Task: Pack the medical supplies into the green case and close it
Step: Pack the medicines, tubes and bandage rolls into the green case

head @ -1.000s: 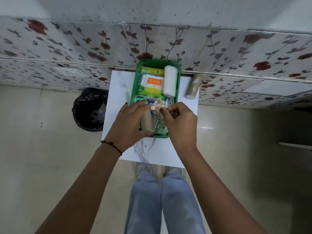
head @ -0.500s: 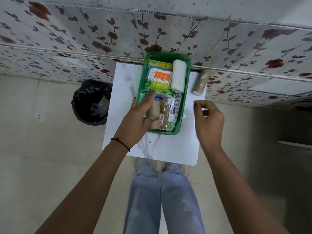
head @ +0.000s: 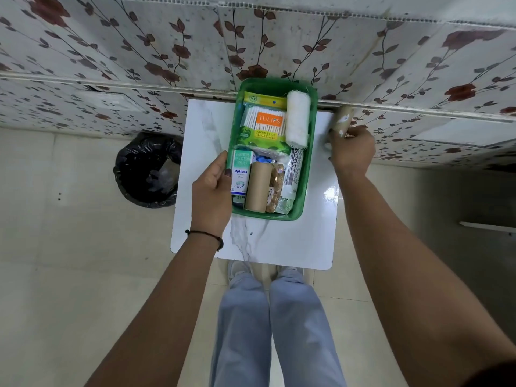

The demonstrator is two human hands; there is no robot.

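The open green case (head: 308, 174) lies on the small white table (head: 293, 241). Inside it are a pack of cotton swabs (head: 265, 121), a white gauze roll (head: 298, 118), an Optibex box (head: 240, 174), a brown roll (head: 258, 187), a bag of plasters (head: 275, 188) and an ointment box (head: 293, 174). My left hand (head: 212, 196) grips the case's left rim, thumb inside. My right hand (head: 350, 150) closes around a second brown roll (head: 344, 118) at the table's far right edge.
A black bin (head: 148, 170) with a plastic liner stands on the floor left of the table. A flower-patterned wall (head: 279, 37) runs right behind the table. My legs (head: 270, 331) are below the table's near edge.
Both hands left the plasters inside the case. My right hand travelled right and away to the loose brown roll and closed on it. My left hand shifted to the case's left rim.
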